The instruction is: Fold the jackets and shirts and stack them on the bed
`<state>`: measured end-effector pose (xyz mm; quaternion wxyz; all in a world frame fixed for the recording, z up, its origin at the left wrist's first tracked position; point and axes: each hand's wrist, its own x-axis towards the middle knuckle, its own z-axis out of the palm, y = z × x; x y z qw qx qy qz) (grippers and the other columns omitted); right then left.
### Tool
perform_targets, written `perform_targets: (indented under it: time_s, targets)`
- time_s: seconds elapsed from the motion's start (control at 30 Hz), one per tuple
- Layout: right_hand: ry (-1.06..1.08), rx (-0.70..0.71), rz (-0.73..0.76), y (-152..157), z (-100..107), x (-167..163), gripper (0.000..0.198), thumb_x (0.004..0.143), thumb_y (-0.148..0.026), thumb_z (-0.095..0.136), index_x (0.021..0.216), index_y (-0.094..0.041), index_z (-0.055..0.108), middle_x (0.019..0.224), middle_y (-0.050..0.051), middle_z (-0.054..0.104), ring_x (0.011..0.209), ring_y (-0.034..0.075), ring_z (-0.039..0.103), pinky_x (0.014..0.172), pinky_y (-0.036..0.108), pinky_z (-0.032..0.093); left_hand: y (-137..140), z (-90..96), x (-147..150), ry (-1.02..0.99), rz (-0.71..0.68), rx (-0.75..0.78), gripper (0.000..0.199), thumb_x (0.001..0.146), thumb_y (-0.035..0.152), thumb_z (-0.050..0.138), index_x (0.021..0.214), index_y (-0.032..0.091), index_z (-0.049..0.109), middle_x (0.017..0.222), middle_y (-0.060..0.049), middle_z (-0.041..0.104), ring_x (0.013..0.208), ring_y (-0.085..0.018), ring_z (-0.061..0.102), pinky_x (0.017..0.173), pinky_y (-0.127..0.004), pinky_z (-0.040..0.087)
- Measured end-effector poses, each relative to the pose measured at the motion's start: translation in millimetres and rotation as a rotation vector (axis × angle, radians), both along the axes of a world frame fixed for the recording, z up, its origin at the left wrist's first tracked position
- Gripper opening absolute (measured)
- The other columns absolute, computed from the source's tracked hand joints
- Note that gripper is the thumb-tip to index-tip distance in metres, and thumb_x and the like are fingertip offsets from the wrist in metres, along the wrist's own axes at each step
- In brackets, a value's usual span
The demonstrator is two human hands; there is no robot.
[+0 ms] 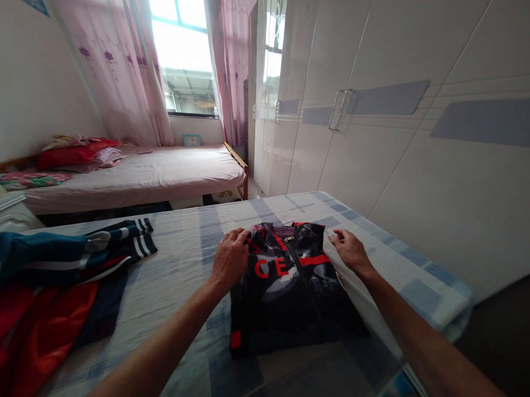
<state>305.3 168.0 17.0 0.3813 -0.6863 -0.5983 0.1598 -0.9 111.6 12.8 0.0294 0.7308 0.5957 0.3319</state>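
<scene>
A dark zip-up jacket (pixel 283 303) with red lettering, red stripes and a grey-white print lies front up on the bed, folded into a compact shape. Its collar points away from me. At its upper left edge, my left hand (pixel 231 258) is closed, the fingers bent over the cloth at the shoulder and the tips partly hidden. Just off the upper right edge hovers my right hand (pixel 352 251), its fingers loosely curled and apart, with no cloth visible in them. The jacket's sleeves cannot be seen spread out.
The jacket rests on a blue-and-white checked bedsheet (pixel 174 299). Left of it lie a teal garment with striped cuffs (pixel 67 255) and red clothing (pixel 56 318). White wardrobes (pixel 379 162) line the right side. Another bed (pixel 174 166) stands beneath the curtained window.
</scene>
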Motion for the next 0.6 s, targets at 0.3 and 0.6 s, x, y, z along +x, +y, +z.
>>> perform_targets:
  time_s: [0.3, 0.6]
  targets:
    - [0.296, -0.622, 0.277, -177, -6, 33, 0.063, 0.081, -0.069, 0.034, 0.066, -0.016, 0.063, 0.055, 0.003, 0.06, 0.041, 0.011, 0.05, 0.044, 0.024, 0.038, -123, -9.6, 20, 0.523, -0.494, 0.011, 0.071, 0.08, 0.019, 0.055, 0.145, 0.023, 0.026, 0.15, -0.01, 0.032, 0.137, -0.032, 0.028, 0.108, -0.058, 0.028]
    - [1.419, -0.449, 0.253, -209, -3, -81, 0.053, 0.064, -0.05, 0.075, 0.105, -0.017, 0.067, 0.115, 0.012, 0.065, 0.108, 0.026, 0.059, 0.096, 0.041, 0.045, -98, -1.7, 44, 0.507, -0.307, 0.258, 0.051, 0.081, 0.0, 0.039, 0.131, 0.004, 0.046, 0.129, -0.017, 0.057, 0.114, -0.025, 0.058, 0.088, -0.033, 0.054]
